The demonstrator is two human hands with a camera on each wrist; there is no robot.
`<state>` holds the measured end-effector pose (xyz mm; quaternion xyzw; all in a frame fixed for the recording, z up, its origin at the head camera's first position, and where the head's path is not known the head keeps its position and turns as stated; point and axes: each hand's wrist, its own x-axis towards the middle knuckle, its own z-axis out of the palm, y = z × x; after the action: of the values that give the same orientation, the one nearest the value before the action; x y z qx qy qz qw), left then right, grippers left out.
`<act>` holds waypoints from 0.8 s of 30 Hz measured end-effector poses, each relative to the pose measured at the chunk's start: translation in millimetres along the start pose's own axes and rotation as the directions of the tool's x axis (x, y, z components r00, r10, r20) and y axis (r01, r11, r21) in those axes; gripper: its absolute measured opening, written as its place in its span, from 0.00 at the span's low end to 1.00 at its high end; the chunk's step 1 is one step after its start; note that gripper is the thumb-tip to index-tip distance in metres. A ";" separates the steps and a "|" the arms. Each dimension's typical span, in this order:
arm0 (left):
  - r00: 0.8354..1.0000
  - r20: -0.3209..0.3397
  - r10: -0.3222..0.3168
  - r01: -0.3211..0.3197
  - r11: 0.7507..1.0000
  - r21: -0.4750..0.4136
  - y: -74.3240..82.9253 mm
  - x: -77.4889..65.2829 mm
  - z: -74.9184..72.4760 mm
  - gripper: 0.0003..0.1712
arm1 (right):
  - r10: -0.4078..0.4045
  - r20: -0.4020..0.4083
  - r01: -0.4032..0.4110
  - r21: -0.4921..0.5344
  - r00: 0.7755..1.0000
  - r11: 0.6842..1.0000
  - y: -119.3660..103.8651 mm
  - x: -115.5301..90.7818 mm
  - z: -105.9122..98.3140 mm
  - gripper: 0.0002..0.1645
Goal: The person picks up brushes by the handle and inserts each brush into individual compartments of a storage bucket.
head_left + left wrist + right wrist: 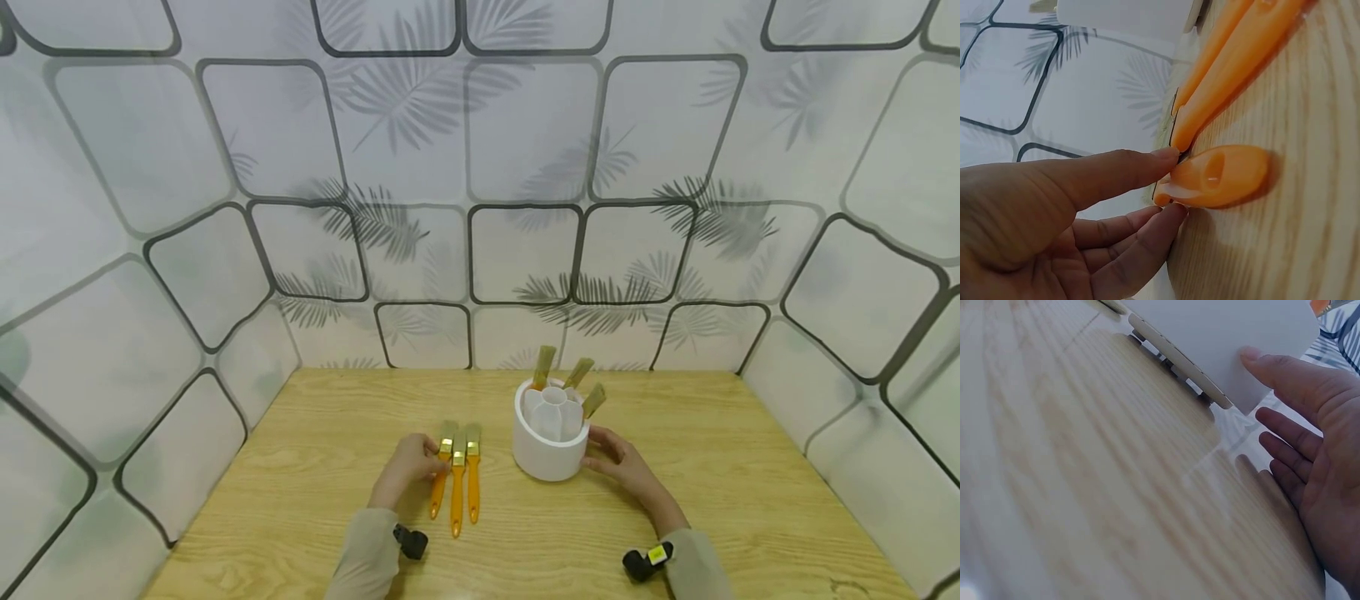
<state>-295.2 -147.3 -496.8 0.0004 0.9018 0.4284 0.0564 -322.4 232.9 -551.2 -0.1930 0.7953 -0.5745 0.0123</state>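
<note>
Three paintbrushes with orange handles lie side by side on the table, bristles pointing away. My left hand [408, 467] pinches the leftmost paintbrush [438, 492] between thumb and fingers; in the left wrist view its orange handle [1222, 178] shows past the fingertips. The middle paintbrush [457, 500] and the right one [473, 483] lie untouched beside it. A white round brush holder [550, 457] with inner compartments stands to the right, with several bristle ends up, among them one paintbrush [544, 367]. My right hand [624, 468] rests its thumb against the holder's side, fingers extended.
The wood-grain table [337, 417] meets patterned wall covering [420, 333] at the back and both sides. In the right wrist view, small feet show under the holder's base [1179, 362]. Each wrist wears a small black camera [411, 542].
</note>
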 end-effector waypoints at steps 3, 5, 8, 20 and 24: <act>1.000 -0.003 0.002 -0.002 1.000 0.001 2.0 -2.5 -0.4 0.21 | -0.003 -0.006 0.003 0.001 1.000 1.000 1.0 0.0 0.5 0.34; 1.000 -0.005 0.004 -0.004 1.000 -0.002 2.8 -3.8 -0.8 0.21 | -0.007 -0.010 0.007 0.004 1.000 1.000 1.0 0.0 0.8 0.34; 1.000 -0.007 0.000 0.000 1.000 -0.006 2.8 -4.5 -1.1 0.21 | -0.006 -0.001 0.006 0.003 1.000 1.000 -0.4 -0.1 1.2 0.35; 0.999 -0.045 0.009 -0.006 0.999 0.053 1.0 -3.0 1.2 0.20 | 0.017 0.013 -0.017 -0.021 1.000 1.000 -32.5 -7.4 2.8 0.38; 0.997 -0.072 0.019 -0.013 0.997 0.082 0.6 -2.5 1.7 0.19 | 0.017 0.007 -0.016 -0.025 1.000 1.000 -35.1 -7.5 3.9 0.38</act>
<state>-292.6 -145.7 -497.1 -0.0055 0.9201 0.3912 0.0200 -304.3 222.5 -521.8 -0.1888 0.8039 -0.5637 0.0177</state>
